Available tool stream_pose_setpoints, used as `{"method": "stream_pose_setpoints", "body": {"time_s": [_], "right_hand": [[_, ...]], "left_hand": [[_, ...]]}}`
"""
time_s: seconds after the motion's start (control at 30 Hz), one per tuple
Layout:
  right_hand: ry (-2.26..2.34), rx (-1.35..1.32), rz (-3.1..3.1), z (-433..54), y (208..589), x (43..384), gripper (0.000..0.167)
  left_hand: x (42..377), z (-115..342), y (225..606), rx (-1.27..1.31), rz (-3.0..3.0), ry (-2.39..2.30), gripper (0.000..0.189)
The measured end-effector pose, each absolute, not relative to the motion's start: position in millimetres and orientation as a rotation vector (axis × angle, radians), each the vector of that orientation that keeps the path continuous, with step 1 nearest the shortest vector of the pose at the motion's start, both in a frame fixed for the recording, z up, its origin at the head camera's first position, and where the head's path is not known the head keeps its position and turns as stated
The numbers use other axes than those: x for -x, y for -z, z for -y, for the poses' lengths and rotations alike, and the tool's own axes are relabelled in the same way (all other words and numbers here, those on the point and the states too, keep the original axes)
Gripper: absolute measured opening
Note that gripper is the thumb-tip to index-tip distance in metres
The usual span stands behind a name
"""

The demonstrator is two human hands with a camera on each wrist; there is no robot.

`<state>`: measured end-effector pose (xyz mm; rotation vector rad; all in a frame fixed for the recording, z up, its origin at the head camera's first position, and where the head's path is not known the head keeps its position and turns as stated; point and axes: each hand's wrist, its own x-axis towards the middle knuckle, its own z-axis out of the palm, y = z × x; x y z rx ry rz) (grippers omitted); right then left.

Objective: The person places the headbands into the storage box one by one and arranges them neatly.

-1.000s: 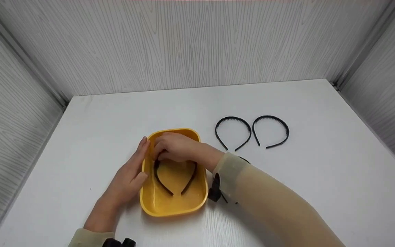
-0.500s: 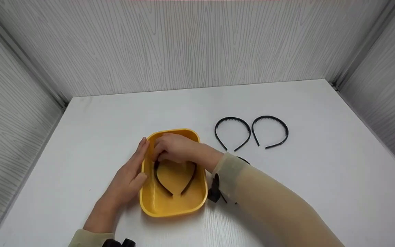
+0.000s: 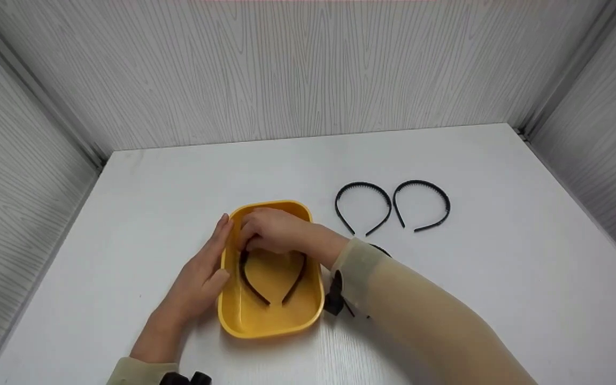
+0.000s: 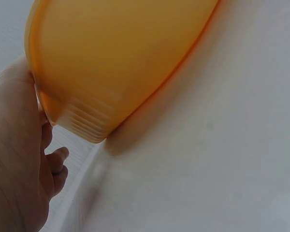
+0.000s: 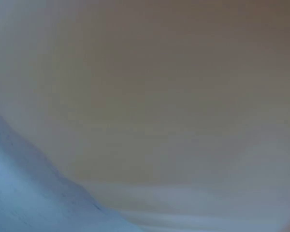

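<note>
A yellow plastic bin (image 3: 270,336) stands on the table, with a black headband (image 3: 251,286) inside, its two ends pointing toward me. My right hand (image 3: 273,230) reaches into the bin's far part, its curled fingers pinching the headband near its upper left; the hand covers the band's arch. Against the bin's left rim lies my left hand (image 3: 201,278), fingers extended along it and thumb by the side. The left wrist view shows that hand (image 4: 19,150) beside the bin's outer wall (image 4: 121,53). Blur fills the right wrist view.
Two toothed black headbands, a left one (image 3: 363,184) and a right one (image 3: 420,182), lie right of the bin. Another black headband (image 3: 380,249) is mostly hidden under my right forearm. Wood-grain panels (image 3: 308,69) enclose the white table (image 3: 500,240) at back and sides.
</note>
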<state>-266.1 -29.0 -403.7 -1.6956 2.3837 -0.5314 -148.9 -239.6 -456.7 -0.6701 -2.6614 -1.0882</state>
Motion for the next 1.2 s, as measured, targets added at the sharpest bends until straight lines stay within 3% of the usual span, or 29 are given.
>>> {"method": "stream_pose_setpoints", "body": {"time_s": [1.2], "right_hand": [[0.525, 1.653, -2.403, 28.9, 403.4, 266.2, 0.021]], "left_hand": [[147.9, 239.9, 454.4, 0.637, 2.704, 1.095, 0.087]]}}
